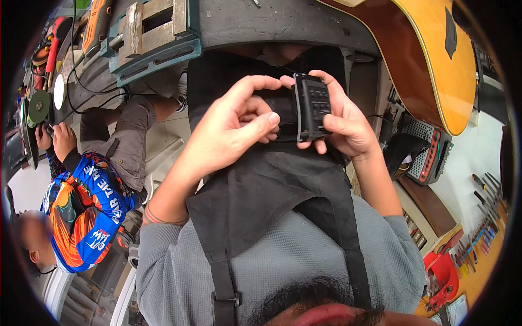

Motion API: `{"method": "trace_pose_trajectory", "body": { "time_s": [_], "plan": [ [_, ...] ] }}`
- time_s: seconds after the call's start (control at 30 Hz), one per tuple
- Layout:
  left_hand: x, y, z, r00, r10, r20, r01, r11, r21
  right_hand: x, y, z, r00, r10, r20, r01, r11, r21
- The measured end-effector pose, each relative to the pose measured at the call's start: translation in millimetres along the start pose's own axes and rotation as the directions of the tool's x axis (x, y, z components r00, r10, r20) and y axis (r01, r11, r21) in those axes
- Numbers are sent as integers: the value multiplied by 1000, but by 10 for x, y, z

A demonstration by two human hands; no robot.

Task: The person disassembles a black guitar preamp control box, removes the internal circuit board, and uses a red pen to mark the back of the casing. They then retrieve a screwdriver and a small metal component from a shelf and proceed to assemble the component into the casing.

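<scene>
A black guitar preamp (314, 107), a rectangular panel with small raised controls on its face, is upright over my lap. My right hand (348, 122) grips it, with the thumb on the face and fingers behind and below. Beside its left edge is my left hand (236, 119), index finger reaching toward the preamp's upper edge. The left thumb is apart from that finger, and the other fingers curl loosely. I see nothing in the left hand; whether its index fingertip touches the preamp, I cannot tell. Under both hands lies my black apron (272, 185).
A vise (155, 35) stands on the dark workbench (239, 22) ahead. At right is an acoustic guitar (429, 60), above an amplifier (427, 155). Hand tools (484, 212) line the far right. At left, a co-worker (92, 201) sits by a round green disc (39, 106).
</scene>
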State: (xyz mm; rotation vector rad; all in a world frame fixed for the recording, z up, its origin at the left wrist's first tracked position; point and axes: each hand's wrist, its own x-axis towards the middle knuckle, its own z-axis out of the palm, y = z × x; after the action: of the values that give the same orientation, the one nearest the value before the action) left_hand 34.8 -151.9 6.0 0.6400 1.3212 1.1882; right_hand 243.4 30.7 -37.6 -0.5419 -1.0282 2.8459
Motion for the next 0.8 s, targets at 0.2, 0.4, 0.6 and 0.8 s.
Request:
{"method": "trace_pose_trajectory", "body": {
  "time_s": [0.2,0.4,0.6,0.8],
  "plan": [
    [-60,124,-95,996,72,-60,-70,997,32,66,44,-37,994,-36,102,18,985,172],
    [-92,92,-142,995,69,-68,-68,998,20,118,89,13,995,-2,99,-16,983,181],
    [-114,118,-215,995,58,-78,-57,998,24,157,102,90,998,6,66,-14,992,128],
    [-148,327,-321,959,234,-159,-200,958,206,116,107,59,994,1,106,-13,993,115]
  ]
}}
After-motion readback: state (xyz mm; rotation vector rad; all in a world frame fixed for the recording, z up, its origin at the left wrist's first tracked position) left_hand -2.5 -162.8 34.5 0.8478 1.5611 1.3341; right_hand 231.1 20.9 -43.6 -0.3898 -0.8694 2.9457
